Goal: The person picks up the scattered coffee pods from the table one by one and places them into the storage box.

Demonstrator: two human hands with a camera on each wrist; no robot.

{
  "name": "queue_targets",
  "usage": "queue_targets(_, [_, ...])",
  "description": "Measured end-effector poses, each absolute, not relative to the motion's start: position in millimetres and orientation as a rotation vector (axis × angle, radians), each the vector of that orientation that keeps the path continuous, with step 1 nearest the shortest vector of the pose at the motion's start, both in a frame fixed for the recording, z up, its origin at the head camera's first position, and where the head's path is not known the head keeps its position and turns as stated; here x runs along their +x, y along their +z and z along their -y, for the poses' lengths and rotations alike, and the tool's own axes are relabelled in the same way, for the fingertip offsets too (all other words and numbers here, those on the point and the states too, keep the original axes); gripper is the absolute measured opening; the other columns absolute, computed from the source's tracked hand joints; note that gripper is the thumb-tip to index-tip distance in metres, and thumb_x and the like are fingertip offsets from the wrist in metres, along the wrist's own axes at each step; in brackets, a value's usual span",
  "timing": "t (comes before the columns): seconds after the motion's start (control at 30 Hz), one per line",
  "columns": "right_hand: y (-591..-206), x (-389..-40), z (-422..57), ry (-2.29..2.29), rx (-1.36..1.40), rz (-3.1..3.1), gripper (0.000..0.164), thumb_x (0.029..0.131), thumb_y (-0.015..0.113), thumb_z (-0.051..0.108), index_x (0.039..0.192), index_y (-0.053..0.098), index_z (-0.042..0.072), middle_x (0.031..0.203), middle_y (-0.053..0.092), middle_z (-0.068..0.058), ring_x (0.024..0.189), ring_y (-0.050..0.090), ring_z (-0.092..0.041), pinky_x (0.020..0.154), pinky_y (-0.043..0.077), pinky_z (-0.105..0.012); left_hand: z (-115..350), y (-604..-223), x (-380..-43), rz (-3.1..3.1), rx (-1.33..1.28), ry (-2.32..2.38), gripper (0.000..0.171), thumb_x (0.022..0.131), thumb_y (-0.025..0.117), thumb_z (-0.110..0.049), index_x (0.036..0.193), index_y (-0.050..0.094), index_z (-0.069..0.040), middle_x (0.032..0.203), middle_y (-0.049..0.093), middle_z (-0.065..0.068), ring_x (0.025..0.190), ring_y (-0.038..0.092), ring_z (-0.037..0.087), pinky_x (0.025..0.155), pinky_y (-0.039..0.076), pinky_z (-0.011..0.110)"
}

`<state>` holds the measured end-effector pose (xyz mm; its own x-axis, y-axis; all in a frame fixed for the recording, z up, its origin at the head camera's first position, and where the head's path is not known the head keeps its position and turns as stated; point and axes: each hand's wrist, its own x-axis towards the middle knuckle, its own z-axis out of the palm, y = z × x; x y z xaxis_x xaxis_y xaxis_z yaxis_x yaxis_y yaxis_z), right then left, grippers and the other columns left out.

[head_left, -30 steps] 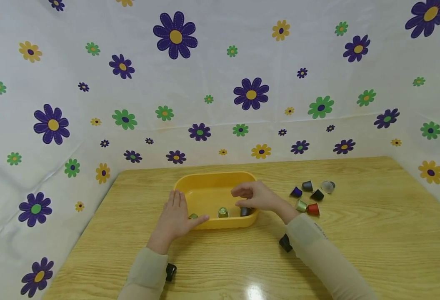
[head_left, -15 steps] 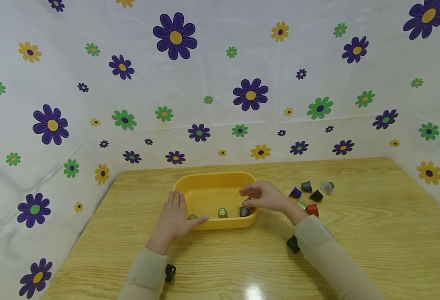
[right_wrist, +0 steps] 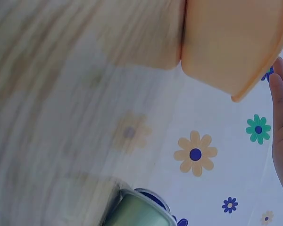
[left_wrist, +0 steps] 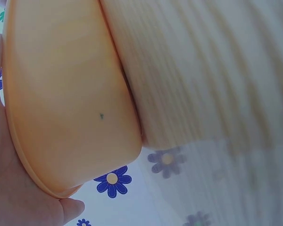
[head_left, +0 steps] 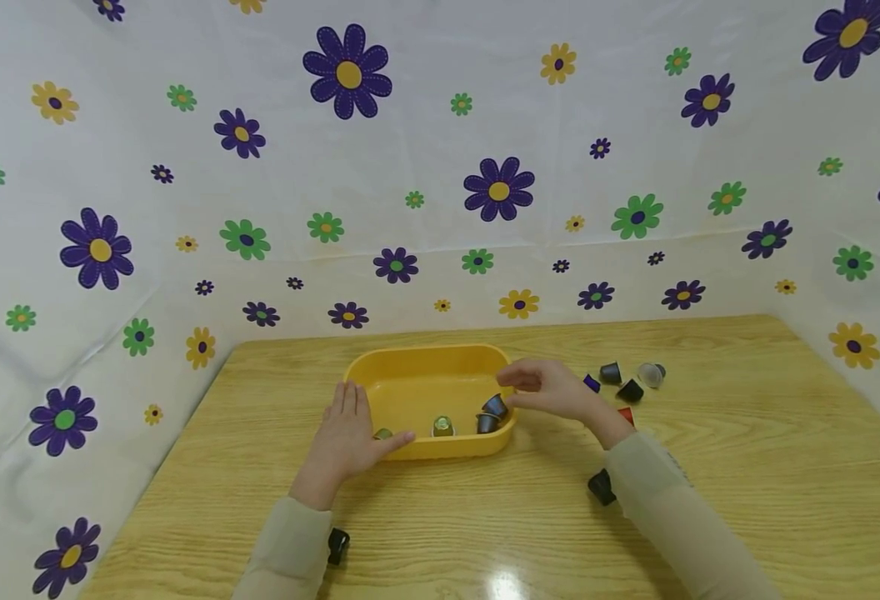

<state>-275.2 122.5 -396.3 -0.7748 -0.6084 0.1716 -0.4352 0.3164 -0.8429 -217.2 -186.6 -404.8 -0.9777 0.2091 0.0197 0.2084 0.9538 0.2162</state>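
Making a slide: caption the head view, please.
Left hand on a yellow tray holding capsules, right hand at its other end.

Capsules [head_left: 487, 424] lie in and right of the tray [head_left: 440, 449].

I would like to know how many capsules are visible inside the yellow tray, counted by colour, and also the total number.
Yellowish-green capsules: 2 (one is partly hidden)
Dark capsules: 2
Total visible inside the tray: 4
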Motion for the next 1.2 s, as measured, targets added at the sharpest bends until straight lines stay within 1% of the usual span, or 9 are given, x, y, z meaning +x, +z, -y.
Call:
queue_targets(0.2, [-395.0, -274.0, -130.1, -1.468, -0.942, -2.412, 0.036, 0.082, 0.063, 0.009, 0.114, 0.055, -0.005, 0.113, 0.056, -0.018, 0.105, 0.053, -0.029, 0.090, 0.040, -0.037, 187.1, -405.1, -216.8, -3.104, 0.333, 0.332, 0.112, 0.073, 0.033, -0.077, 0.133, 0.015, 0.016, 0.140, 0.008, 0.032, 0.129, 0.001, 0.041, 0.102, 0.012, 0.051])
queue_targets(0.4, [-395.1, -273.5, -141.2, -1.456, -0.934, -2.450, 0.039, 0.083, 0.063, 0.018, 0.115, 0.055, -0.002, 0.113, 0.056, -0.014, 0.105, 0.053, -0.025, 0.090, 0.040, -0.037, 186.6, -403.6, -216.0, -3.099, 0.332, 0.346, 0.112, 0.073, 0.034, -0.076, 0.133, 0.014, 0.016, 0.140, 0.007, 0.032, 0.129, 0.000, 0.041, 0.102, 0.012, 0.051])
queue_targets(0.6, [-395.1, -272.1, -153.5, -1.436, -0.876, -2.500, 0.043, 0.082, 0.064, 0.024, 0.115, 0.055, -0.001, 0.113, 0.057, -0.012, 0.106, 0.052, -0.026, 0.090, 0.040, -0.038, 187.0, -403.1, -216.4, -3.094, 0.327, 0.341, 0.111, 0.074, 0.035, -0.075, 0.134, 0.013, 0.016, 0.140, 0.006, 0.032, 0.129, 0.000, 0.041, 0.102, 0.012, 0.051])
queue_targets(0.8, [-396.5, -269.6, -161.7, -1.415, -0.840, -2.535, 0.040, 0.083, 0.064, 0.021, 0.115, 0.055, -0.002, 0.112, 0.057, -0.013, 0.106, 0.052, -0.026, 0.091, 0.040, -0.037, 187.0, -403.0, -216.3, -3.091, 0.328, 0.333, 0.111, 0.074, 0.035, -0.075, 0.133, 0.013, 0.016, 0.139, 0.007, 0.032, 0.129, 0.000, 0.041, 0.102, 0.011, 0.051])
queue_targets(0.93, [-398.9, -269.7, -169.4, -1.415, -0.832, -2.546, 0.042, 0.082, 0.064, 0.021, 0.115, 0.054, -0.003, 0.112, 0.057, -0.014, 0.106, 0.052, -0.027, 0.090, 0.040, -0.038, 186.5, -402.9, -215.7, -3.087, 0.329, 0.341, 0.111, 0.074, 0.035, -0.075, 0.133, 0.013, 0.016, 0.140, 0.006, 0.032, 0.129, 0.000, 0.041, 0.102, 0.011, 0.051])
queue_targets(1.2, [-400.2, -270.6, -185.8, -1.416, -0.800, -2.566, 0.041, 0.083, 0.063, 0.017, 0.116, 0.053, -0.005, 0.113, 0.056, -0.018, 0.106, 0.051, -0.034, 0.088, 0.041, -0.041, 187.2, -405.7, -217.0, -3.096, 0.336, 0.343, 0.112, 0.073, 0.032, -0.076, 0.133, 0.013, 0.016, 0.140, 0.005, 0.032, 0.129, -0.001, 0.041, 0.102, 0.011, 0.051])
